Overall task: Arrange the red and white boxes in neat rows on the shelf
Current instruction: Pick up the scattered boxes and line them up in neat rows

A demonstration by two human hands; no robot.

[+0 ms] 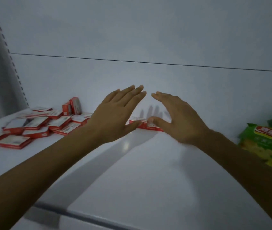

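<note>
One wide white shelf point(148, 171) fills the lower part of the view. A pale back panel point(132, 39) rises behind it, and a perforated upright point(2, 63) stands at the far left. Two bare forearms reach in over the shelf from the near corners, and both cast shadows on its surface.

The left hand point(115, 113) is spread flat with its fingers straight and close together, and it holds nothing. The right hand point(180, 117) is also open and empty, with its fingers stretched toward the left hand's fingertips and a small gap between them.

At the left of the shelf lies a loose heap of red and white boxes point(37, 125), mostly flat and overlapping at odd angles. Green snack packets point(268, 143) sit at the right edge.

A short row of boxes point(142, 124) lies against the back panel, just behind the two thumbs. I cannot tell whether either thumb touches it.

Two upright boxes point(72, 107) stand at the back of the heap, leaning against the panel.
</note>
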